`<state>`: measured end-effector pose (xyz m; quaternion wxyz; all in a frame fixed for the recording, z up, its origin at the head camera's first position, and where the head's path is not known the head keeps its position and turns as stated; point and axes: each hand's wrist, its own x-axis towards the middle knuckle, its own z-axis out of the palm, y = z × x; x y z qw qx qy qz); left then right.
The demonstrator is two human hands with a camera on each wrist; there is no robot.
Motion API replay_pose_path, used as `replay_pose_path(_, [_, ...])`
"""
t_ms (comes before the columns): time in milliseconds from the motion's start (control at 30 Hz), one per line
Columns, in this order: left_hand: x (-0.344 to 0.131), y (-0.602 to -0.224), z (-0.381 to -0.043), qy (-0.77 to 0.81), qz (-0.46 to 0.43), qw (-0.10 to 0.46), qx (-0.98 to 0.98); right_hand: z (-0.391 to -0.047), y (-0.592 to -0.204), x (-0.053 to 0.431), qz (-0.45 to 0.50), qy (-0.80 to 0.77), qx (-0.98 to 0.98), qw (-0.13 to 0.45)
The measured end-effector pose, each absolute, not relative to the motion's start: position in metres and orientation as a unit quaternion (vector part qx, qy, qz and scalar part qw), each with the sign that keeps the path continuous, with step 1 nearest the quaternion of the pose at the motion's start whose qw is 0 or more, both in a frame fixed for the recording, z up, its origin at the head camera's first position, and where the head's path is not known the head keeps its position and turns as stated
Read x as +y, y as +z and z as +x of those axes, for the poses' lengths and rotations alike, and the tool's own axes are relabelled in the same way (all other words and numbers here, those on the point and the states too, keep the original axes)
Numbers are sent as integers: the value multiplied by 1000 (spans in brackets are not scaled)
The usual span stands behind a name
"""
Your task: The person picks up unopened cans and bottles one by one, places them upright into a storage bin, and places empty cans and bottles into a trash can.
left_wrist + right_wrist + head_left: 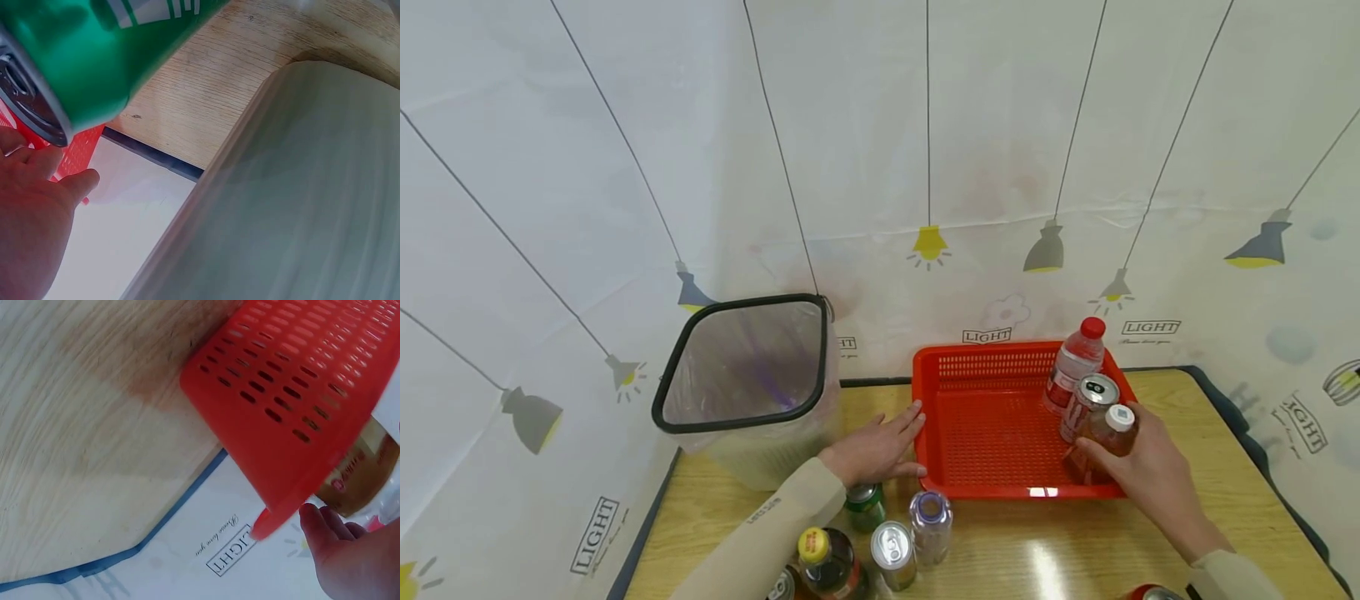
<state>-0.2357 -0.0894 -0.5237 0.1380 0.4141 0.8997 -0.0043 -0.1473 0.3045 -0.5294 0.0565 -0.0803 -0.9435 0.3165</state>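
A red plastic basket (985, 490) lies on the wooden table, in front of the person. At its right end, the right hand (1161, 479) grips a bottle of amber drink with a white cap (1112, 427), held upright inside the basket. Beside that bottle stand a red and silver can (1093, 393) and a clear bottle with a red cap (1077, 365). With fingers stretched out, the left hand (878, 450) touches the basket's left rim. Close below its wrist is a green can (94, 69), large in the left wrist view.
A lined bin (775, 450) stands to the left, against the wall sheet. Nearer the person are a silver can (893, 550), a clear empty-looking bottle (931, 529) and a dark cola bottle with a yellow cap (835, 567). Another can (1153, 592) shows at the bottom right edge.
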Motion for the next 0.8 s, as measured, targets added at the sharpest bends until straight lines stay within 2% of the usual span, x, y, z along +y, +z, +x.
replay_pose_path(367, [-90,-522,-235,-6,417,136,899,-119,-525,322,-29,286,-955,71])
replay_pose_path(800, [-88,-521,-235,-9,411,134,902,-104,-557,355,-4,196,-980,-22])
